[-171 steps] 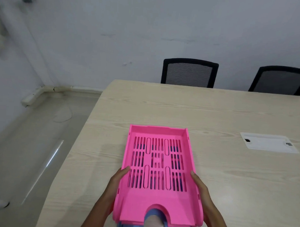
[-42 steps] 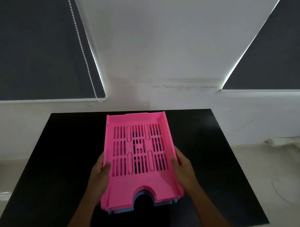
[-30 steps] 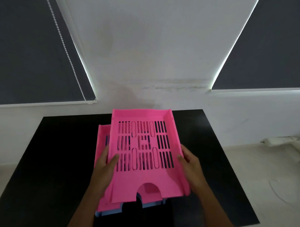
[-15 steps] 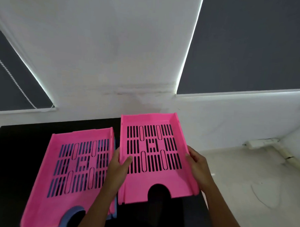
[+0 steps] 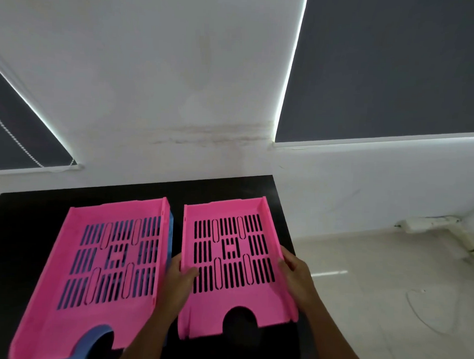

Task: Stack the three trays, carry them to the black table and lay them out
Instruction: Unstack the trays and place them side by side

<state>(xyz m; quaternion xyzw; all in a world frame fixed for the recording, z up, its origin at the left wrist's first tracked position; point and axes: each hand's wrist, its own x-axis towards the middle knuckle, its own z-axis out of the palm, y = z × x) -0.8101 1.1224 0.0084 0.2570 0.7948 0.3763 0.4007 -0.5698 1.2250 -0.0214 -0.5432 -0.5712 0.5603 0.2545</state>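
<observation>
Right pink tray (image 5: 233, 262): lies at the right end of the black table (image 5: 21, 241), long side running away from the camera, its cut-out notch at the near edge. Whether its base rests fully on the table top or is a touch lifted cannot be told.
Left hand (image 5: 180, 278): grips the left wall of this tray — thumb lying inside on the slotted floor, the other fingers hidden behind the wall on the outside.
Right hand (image 5: 297, 278): grips the right wall of the same tray, fingers wrapped over the rim near the middle of its length.
Left pink tray (image 5: 101, 271): sits just beside the held tray, with a narrow strip of black table showing between them; it is slightly turned, its far end leaning to the right.
Blue tray (image 5: 170, 230): lies under the left pink tray — it shows through the slots, as a strip along the right wall, and as a curved lip at the near notch.
Black table: set against a white wall (image 5: 158, 82), its right edge close to the held tray's right wall.
Blinds (image 5: 395, 64): dark, drawn down on either side of the wall, with bright light along their edges.
Floor (image 5: 387, 292): pale, to the right of the table.
</observation>
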